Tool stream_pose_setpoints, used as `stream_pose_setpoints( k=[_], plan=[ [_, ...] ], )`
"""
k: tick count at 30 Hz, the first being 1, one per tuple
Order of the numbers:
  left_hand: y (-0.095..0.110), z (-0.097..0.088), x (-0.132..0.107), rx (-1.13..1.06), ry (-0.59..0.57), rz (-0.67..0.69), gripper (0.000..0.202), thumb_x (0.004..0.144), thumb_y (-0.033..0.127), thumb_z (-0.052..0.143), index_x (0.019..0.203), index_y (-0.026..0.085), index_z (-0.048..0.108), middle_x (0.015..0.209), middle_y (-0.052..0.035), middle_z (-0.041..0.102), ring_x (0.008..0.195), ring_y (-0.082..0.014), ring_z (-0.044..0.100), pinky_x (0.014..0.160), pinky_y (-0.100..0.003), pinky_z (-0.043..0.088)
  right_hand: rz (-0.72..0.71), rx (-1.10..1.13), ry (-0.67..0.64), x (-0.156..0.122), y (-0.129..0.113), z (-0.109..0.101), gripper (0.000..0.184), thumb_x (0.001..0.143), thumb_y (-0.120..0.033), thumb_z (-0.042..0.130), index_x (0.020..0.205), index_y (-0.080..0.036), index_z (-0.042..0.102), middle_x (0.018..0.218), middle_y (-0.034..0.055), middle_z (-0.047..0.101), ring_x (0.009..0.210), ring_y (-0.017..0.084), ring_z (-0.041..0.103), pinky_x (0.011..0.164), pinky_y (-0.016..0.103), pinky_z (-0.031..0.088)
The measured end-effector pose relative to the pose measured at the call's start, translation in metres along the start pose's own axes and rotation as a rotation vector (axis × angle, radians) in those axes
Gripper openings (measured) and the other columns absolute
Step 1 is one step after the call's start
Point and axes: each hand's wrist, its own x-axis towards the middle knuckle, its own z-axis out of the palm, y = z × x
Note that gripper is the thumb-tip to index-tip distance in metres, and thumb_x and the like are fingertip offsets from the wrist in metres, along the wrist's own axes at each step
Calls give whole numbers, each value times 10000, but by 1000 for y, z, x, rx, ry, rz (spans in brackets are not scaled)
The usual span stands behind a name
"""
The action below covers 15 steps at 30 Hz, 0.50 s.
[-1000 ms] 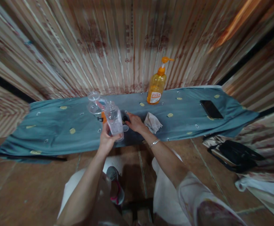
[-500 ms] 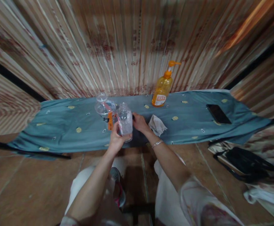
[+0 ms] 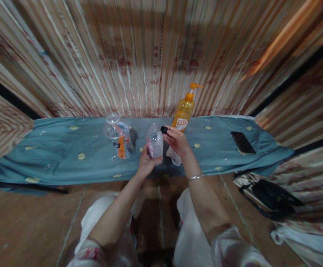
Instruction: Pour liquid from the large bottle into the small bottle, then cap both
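My left hand [image 3: 147, 161] is wrapped round the lower part of a clear plastic bottle [image 3: 156, 145], held upright with its threaded neck uncovered. Pinched in the fingers of my right hand [image 3: 176, 140] is a small black cap [image 3: 165, 129], just right of the bottle's neck and apart from it. Under my right hand a crumpled pale cloth [image 3: 174, 156] lies partly hidden on the blue covered surface. Left of the bottle stands a larger clear plastic container [image 3: 119, 135] with an orange label.
Behind my right hand stands a yellow pump bottle [image 3: 184, 111]. A black phone [image 3: 243, 142] lies on the right of the blue cloth [image 3: 58, 152]. A black bag [image 3: 274, 196] sits low at the right. A striped curtain [image 3: 139, 66] hangs at the back.
My right hand has risen beside the bottle's neck, showing the black cap. My left hand has shifted the bottle right, away from the larger container. The whole view has turned slightly.
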Motion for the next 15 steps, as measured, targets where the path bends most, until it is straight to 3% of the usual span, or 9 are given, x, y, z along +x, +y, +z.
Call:
stream_pose_setpoints(
  k=[7,11,15],
  plan=[
    [1,11,2,11,-16,-8,689,502,208,809,1120,203,504,1064,-39,639,989,-215,618,926,-373,482,-164,-210,-81,-12,-38,-2,364,653,-351,786,982,-254,662,893,-31,726,885,144,697,858,286,564],
    [0,13,4,36,-36,-28,719,515,181,788,1166,183,483,1131,-76,627,1042,-240,616,964,-400,474,-294,-609,-194,-10,-66,2,328,700,-328,737,1003,-232,660,963,3,698,910,162,655,872,311,522],
    [-3,15,6,144,-22,18,708,529,166,782,1178,193,500,1131,-67,630,1065,-254,613,988,-412,461,-368,-1148,-309,-9,-97,15,317,778,-232,632,1093,-192,649,870,5,668,806,152,611,791,304,480]
  ],
)
